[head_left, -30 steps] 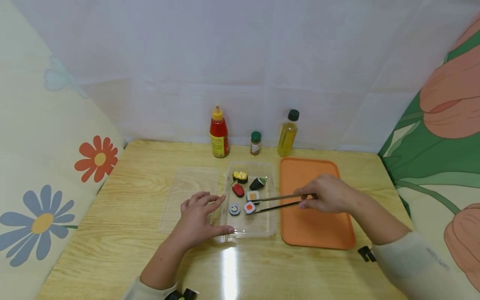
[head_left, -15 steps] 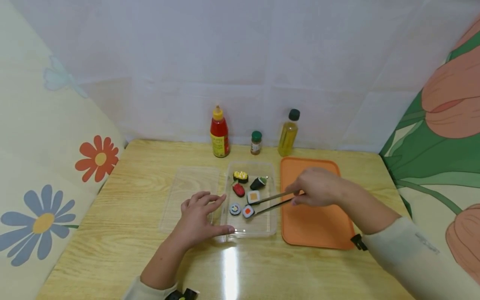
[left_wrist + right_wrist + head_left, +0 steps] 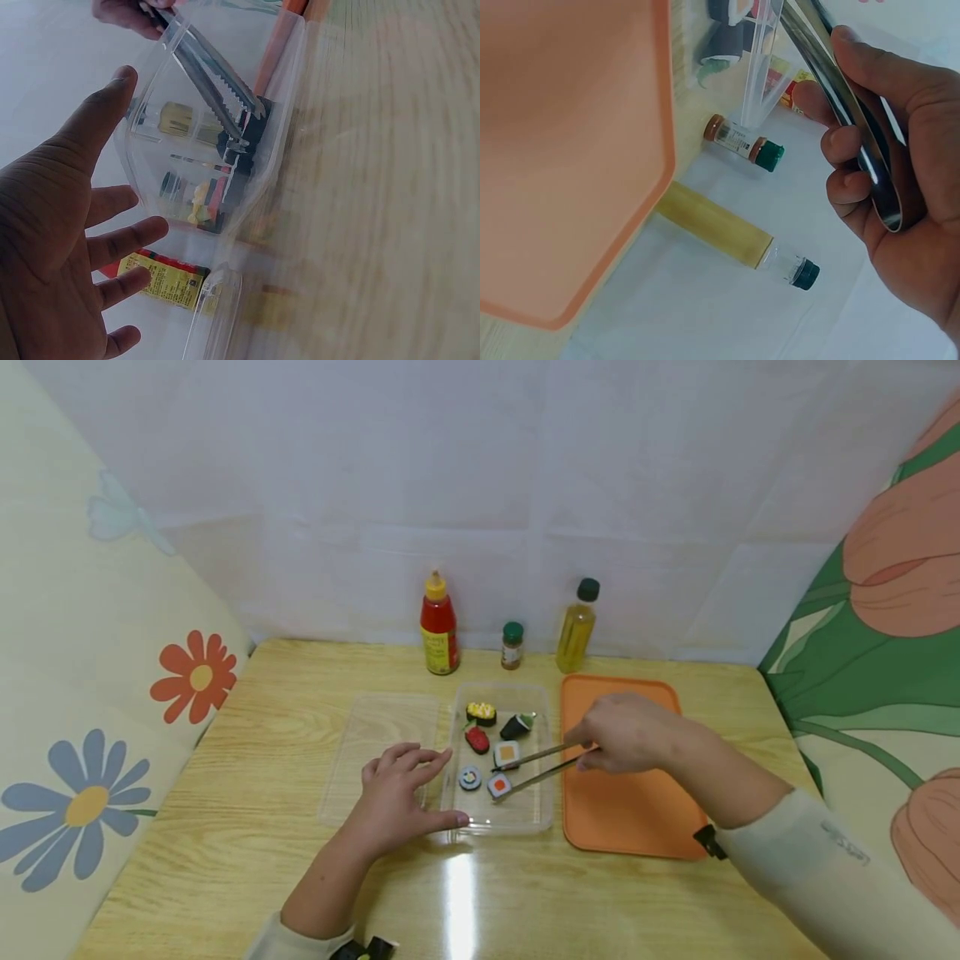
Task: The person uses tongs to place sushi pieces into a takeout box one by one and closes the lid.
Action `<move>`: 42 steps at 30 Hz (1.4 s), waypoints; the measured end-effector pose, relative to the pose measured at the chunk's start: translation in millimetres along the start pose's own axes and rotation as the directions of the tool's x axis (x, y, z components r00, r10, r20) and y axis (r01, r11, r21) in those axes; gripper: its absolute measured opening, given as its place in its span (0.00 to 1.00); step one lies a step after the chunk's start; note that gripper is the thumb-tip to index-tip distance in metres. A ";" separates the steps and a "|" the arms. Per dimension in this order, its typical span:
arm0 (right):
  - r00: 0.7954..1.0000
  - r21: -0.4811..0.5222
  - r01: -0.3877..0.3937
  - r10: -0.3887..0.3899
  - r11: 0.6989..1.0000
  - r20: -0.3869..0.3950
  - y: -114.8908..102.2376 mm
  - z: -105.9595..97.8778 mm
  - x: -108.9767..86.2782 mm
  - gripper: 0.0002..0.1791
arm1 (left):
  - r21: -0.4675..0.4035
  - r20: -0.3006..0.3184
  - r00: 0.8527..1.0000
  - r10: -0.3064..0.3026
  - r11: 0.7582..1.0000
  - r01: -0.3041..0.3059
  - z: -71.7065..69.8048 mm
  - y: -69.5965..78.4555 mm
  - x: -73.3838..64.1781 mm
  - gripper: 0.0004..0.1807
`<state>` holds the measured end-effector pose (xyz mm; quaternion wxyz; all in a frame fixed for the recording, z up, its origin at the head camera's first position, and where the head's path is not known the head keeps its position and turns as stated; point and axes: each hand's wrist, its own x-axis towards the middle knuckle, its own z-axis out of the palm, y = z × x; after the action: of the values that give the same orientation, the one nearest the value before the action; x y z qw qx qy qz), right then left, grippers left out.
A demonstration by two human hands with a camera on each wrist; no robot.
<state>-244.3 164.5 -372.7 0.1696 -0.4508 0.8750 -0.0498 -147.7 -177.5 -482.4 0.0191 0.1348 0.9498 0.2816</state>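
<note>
My right hand [image 3: 630, 733] grips metal tongs [image 3: 542, 755] above the orange tray. The tongs' serrated tips reach into a clear plastic container [image 3: 517, 829], one on each side of a square sushi roll [image 3: 499, 787] with a red centre. Just behind it sits a similar roll [image 3: 507, 754] with an orange centre. A round roll [image 3: 470, 777], a red-topped piece [image 3: 477, 739], a yellow-topped piece [image 3: 481, 713] and a dark cone-shaped roll [image 3: 517, 726] lie around them. My left hand [image 3: 401, 802] is spread at the container's left side, thumb at its near-left corner.
An orange tray [image 3: 630, 818] lies right of the container, a clear lid [image 3: 375, 735] to its left. Along the back stand a red sauce bottle [image 3: 439, 639], a small green-capped jar [image 3: 512, 647] and an oil bottle [image 3: 576, 631]. A white sheet [image 3: 480, 485] hangs behind the table.
My right hand has moved left with the tongs, their tips reaching further past the red-centred roll. That roll has shifted slightly. The left hand stays in place.
</note>
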 end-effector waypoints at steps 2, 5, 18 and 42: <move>1.000 -0.006 -0.013 0.013 1.000 -0.004 0.1 -0.2 -2.3 0.21 | 0.003 0.001 1.000 0.001 1.000 -0.001 0.1 0.5 0.3 0.56; 1.000 -0.008 -0.018 0.018 1.000 -0.023 2.0 -0.4 -7.6 0.21 | 0.012 0.001 1.000 0.001 1.000 -0.001 0.1 1.0 0.1 0.56; 0.980 0.098 0.064 -0.044 0.993 -0.195 26.9 15.5 -43.4 0.20 | 0.033 -0.015 1.000 0.023 0.999 -0.022 1.0 1.7 -0.5 0.56; 0.882 0.245 0.064 0.060 0.967 -0.467 42.8 71.4 -108.1 0.21 | 0.069 0.002 0.999 0.034 0.997 -0.034 -0.3 3.1 0.8 0.56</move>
<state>-195.0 281.4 -422.8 0.0083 -0.4007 0.8757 -0.2693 -147.7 -175.0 -480.5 0.0099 0.1514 0.9565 0.2491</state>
